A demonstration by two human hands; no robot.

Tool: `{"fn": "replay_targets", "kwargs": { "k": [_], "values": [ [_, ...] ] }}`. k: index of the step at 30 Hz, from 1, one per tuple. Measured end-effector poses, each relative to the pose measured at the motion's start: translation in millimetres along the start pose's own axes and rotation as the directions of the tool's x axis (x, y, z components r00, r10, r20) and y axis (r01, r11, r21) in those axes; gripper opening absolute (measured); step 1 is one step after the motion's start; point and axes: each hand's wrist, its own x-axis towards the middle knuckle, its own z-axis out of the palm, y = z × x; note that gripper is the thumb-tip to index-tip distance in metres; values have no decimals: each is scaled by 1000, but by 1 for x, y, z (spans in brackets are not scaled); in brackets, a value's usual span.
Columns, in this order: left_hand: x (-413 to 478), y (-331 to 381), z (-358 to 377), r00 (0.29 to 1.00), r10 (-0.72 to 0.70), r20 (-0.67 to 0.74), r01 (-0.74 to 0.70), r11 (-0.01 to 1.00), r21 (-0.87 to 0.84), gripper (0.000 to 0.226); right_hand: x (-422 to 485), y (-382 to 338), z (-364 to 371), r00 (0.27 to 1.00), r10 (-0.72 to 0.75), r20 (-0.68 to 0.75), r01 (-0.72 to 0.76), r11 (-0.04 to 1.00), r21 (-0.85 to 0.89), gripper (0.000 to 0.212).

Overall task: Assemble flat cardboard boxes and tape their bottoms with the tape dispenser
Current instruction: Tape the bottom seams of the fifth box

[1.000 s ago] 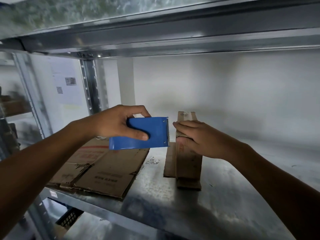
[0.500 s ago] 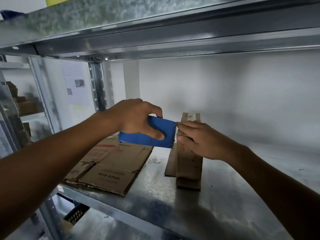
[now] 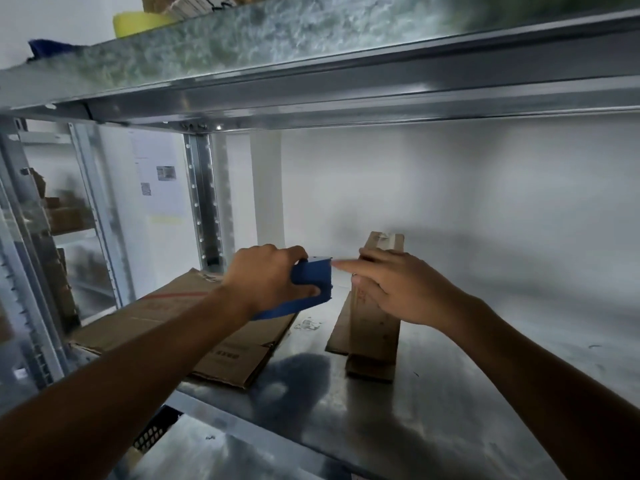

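Note:
My left hand [image 3: 266,282] grips the blue tape dispenser [image 3: 311,284] above the metal shelf [image 3: 381,427], its toothed end pointing right. A narrow brown cardboard box [image 3: 375,334] stands upright on the shelf just right of the dispenser. My right hand [image 3: 398,289] rests on the box's upper left side, holding it, with the index finger stretched left toward the dispenser's edge. The dispenser and the box are very close; I cannot tell whether they touch. A strip of clear tape shows at the box's top.
A flattened cardboard box [image 3: 194,327] lies on the shelf at the left, under my left forearm. The upper shelf [image 3: 311,71] hangs low overhead. An upright post [image 3: 204,199] stands at the back left. The white wall is behind. A black crate [image 3: 152,434] sits below.
My left hand has carried the dispenser right and down, turning it end-on toward the box. My right index finger has stretched out toward it. The camera has tilted up.

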Motion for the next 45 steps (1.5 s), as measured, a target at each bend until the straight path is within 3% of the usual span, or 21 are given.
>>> {"fn": "replay_targets", "kwargs": {
  "k": [3,8,13,18,25,30,35,41,45],
  "values": [
    [-3,8,13,997,-16,-71,12,999,-51,72,1,-6,2,999,-9,-36,5,993,-116,29],
    [-5,11,19,959,17,-283,-35,998,-60,54,5,-14,0,998,65,1,-64,990,-128,45],
    [-7,6,15,970,-56,-235,16,985,-169,56,4,-11,0,983,178,-32,-179,984,-14,43],
    [-6,-4,13,977,-69,-200,23,974,-227,63,2,1,-13,934,352,58,-357,927,118,62],
    [9,-17,9,968,-60,-243,-12,958,-285,66,10,10,-30,864,456,213,-500,827,257,37],
    [15,-30,8,973,-50,-224,-25,946,-322,64,14,0,-23,863,482,153,-492,870,35,44],
    [22,-41,5,976,-45,-213,-33,935,-352,68,16,-3,-34,885,455,-94,-461,834,-302,50],
    [23,-40,6,969,-12,-246,-88,916,-392,65,5,-11,-25,846,530,53,-508,833,-221,47],
    [22,-42,10,969,-3,-249,-102,907,-409,63,-2,-18,-24,837,547,29,-540,832,-126,46]
  ]
}}
